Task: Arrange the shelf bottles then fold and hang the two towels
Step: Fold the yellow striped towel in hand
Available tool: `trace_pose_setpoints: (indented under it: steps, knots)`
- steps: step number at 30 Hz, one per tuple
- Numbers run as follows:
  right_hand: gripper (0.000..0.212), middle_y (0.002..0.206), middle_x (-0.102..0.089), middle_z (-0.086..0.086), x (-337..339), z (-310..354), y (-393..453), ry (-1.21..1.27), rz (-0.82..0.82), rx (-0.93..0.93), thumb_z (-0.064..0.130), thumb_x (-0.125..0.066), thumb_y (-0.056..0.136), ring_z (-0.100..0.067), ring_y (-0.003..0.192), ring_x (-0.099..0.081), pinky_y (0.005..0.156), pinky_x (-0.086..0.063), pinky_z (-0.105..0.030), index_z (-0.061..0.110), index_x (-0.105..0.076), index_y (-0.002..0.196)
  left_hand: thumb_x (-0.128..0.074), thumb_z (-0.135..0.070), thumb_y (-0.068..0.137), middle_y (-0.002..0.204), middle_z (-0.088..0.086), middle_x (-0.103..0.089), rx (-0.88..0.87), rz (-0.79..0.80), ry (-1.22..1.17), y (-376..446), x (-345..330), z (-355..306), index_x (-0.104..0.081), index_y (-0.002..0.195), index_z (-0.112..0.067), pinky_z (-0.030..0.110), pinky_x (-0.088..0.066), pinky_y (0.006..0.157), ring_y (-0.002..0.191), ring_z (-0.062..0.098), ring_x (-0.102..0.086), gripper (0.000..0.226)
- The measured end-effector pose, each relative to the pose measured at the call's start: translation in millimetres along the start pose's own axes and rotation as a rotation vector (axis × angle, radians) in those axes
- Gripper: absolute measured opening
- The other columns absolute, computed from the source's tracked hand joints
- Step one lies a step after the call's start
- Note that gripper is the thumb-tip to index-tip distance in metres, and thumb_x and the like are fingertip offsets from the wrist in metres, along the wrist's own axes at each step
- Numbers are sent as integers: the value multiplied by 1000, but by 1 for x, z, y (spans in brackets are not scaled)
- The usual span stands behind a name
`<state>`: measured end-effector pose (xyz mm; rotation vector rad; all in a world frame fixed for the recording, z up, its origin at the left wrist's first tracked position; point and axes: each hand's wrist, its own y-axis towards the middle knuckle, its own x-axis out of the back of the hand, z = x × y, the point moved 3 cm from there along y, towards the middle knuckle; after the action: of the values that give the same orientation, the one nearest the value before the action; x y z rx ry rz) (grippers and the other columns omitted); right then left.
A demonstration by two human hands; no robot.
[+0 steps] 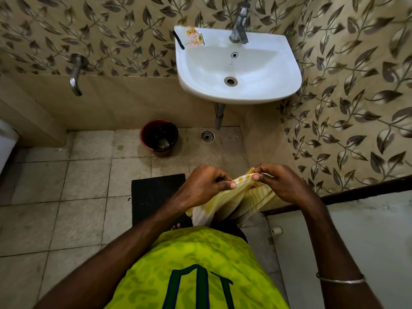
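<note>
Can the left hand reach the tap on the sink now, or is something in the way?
Probably not right away. Nothing stands between the left hand and the tap, but it is pinching the yellow towel together with the right hand, so it would first have to let go.

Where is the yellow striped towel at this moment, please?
In the head view, the yellow striped towel is low and right of centre, pinched at its top edge by the left hand and the right hand, above the black floor mat.
</note>
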<state>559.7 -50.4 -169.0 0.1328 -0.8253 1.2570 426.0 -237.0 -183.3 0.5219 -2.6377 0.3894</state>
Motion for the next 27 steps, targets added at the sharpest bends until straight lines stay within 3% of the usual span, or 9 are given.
trace_pose_setpoints:
  steps: [4,6,10,12,15,20,24,27]
  knots:
    - [30,120,-69,12,-17,14,-4,115,171,47,16,-64,97,0,109,-65,91,-56,-23,32,-66,123,-72,-30,88,93,-9,-76,-25,-14,-10,0,0,0,-78,98,-19,29,-57,76,83,-1,-68,15]
    - [34,122,-69,10,-31,22,-4,149,230,85,15,-64,97,-4,113,-65,93,-55,-24,32,-64,126,-72,-30,89,92,-8,-76,-26,-11,-8,1,-1,0,-78,97,-20,32,-58,77,84,0,-68,15]
    - [12,103,-74,-1,-37,26,0,155,174,89,15,-67,95,-13,97,-70,87,-57,-36,19,-71,106,-71,-33,89,89,-7,-76,-19,-4,5,1,1,1,-78,97,-19,38,-58,75,81,3,-68,17]
    - [6,95,-74,0,-35,26,1,141,151,85,18,-68,95,-11,90,-71,81,-56,-35,15,-71,99,-72,-35,88,88,-6,-76,-15,0,-17,-1,2,0,-78,97,-18,39,-58,74,80,4,-69,20]
    - [5,89,-73,8,-31,26,4,98,135,84,23,-68,95,-5,85,-68,76,-52,-27,21,-72,91,-73,-41,86,86,-7,-75,-9,2,-26,-2,1,-1,-78,95,-20,40,-58,72,78,6,-69,23]
    - [8,84,-72,10,-10,18,6,63,59,49,20,-68,95,-1,80,-65,72,-49,-27,23,-72,89,-74,-42,85,80,-3,-74,29,-33,-24,0,5,6,-79,95,-24,50,-54,66,73,18,-68,21]
    - [8,85,-72,7,-5,15,6,27,60,36,20,-67,95,0,79,-64,71,-48,-25,23,-72,89,-74,-41,85,77,-6,-72,22,-30,-6,0,4,1,-79,96,-23,41,-52,63,69,11,-66,21]
    - [10,86,-72,6,-4,12,7,11,45,19,21,-66,96,-3,80,-64,72,-48,-29,25,-71,88,-75,-42,84,79,-6,-73,41,-21,1,0,4,3,-79,96,-22,43,-55,66,71,10,-67,23]
